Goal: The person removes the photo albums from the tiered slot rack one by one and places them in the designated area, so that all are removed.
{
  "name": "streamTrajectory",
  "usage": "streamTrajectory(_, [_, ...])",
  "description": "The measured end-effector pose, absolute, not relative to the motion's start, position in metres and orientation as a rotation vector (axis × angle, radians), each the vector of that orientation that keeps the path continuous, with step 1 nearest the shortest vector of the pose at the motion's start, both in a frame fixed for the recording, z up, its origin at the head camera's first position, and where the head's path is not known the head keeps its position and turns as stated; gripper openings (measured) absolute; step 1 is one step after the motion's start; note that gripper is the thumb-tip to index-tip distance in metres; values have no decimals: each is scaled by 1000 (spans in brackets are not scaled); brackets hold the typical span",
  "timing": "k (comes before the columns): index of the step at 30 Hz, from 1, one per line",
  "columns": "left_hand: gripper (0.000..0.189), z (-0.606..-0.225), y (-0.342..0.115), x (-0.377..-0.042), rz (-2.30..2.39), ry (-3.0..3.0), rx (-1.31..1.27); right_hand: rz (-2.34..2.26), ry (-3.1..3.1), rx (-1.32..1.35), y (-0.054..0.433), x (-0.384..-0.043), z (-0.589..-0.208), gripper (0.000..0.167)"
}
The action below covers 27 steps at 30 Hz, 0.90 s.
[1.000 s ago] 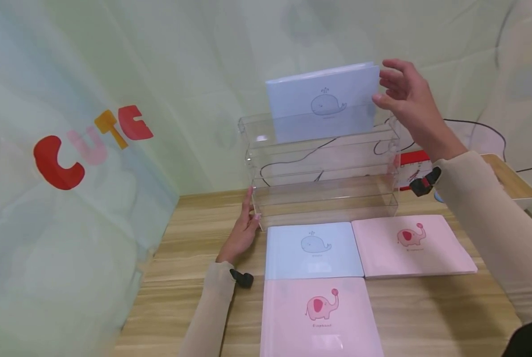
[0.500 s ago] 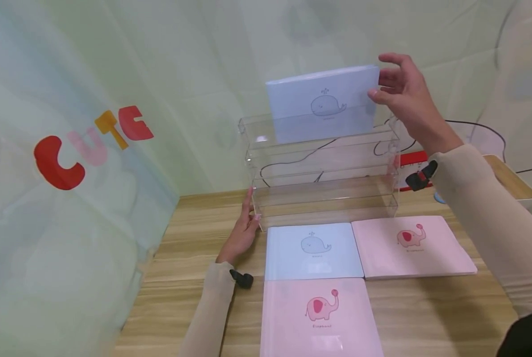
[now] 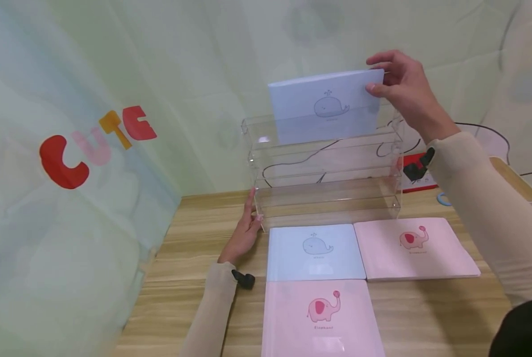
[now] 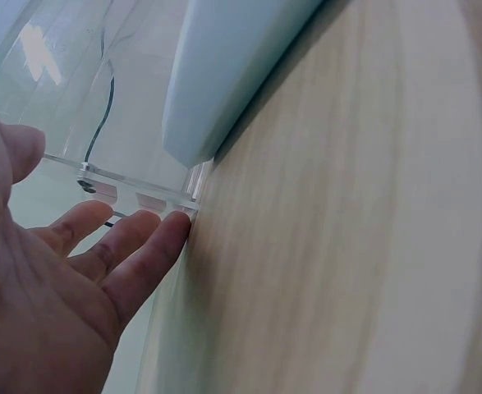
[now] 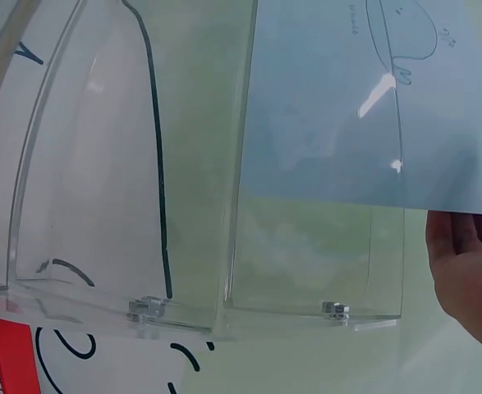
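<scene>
A blue book with a whale on its cover (image 3: 301,109) stands upright in the top tier of a clear acrylic rack (image 3: 324,191). My right hand (image 3: 406,94) pinches its upper right corner, thumb on the front cover and fingers behind. In the right wrist view, the fingers go behind the edge of the same blue book (image 5: 323,156). Low at the rack's left end, my left hand (image 3: 241,235) touches the side panel, thumb near the front edge. The left wrist view shows the left hand (image 4: 68,271) with extended fingers against the clear panel.
Before the rack lie another blue whale book (image 3: 288,253), a pink elephant book (image 3: 382,253) to its right and a pink elephant book (image 3: 288,312) nearer. Behind the right forearm are a red-edged item (image 3: 413,158), a blue ring (image 3: 443,199) and a tray (image 3: 516,181).
My right hand has moved left and slightly up, from beside the blue whale book's right edge to a pinch on its corner. The left hand stays at the rack.
</scene>
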<state>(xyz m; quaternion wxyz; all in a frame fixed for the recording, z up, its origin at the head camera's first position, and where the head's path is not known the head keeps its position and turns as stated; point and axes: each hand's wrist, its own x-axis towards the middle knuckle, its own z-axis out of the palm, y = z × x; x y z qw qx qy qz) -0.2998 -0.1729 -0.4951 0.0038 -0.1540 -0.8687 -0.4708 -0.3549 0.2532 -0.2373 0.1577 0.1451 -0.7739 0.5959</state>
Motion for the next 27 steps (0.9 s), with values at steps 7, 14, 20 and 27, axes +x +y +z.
streamTrajectory(7, [81, -494, -174, -298, -1481, -2726, -470, 1722, -2201, 480, 255, -364, -237, 43])
streamTrajectory(14, [80, -495, -177, -298, -1444, -2726, -475, 1645, -2280, 485, 252, -374, -230, 37])
streamTrajectory(20, [80, -496, -177, -298, -1423, -2724, -494, 1671, -2368, 507, 252, -381, -226, 35])
streamTrajectory(27, [78, -495, -177, -296, -1445, -2727, -490, 1709, -2342, 541, 248, -386, -234, 38])
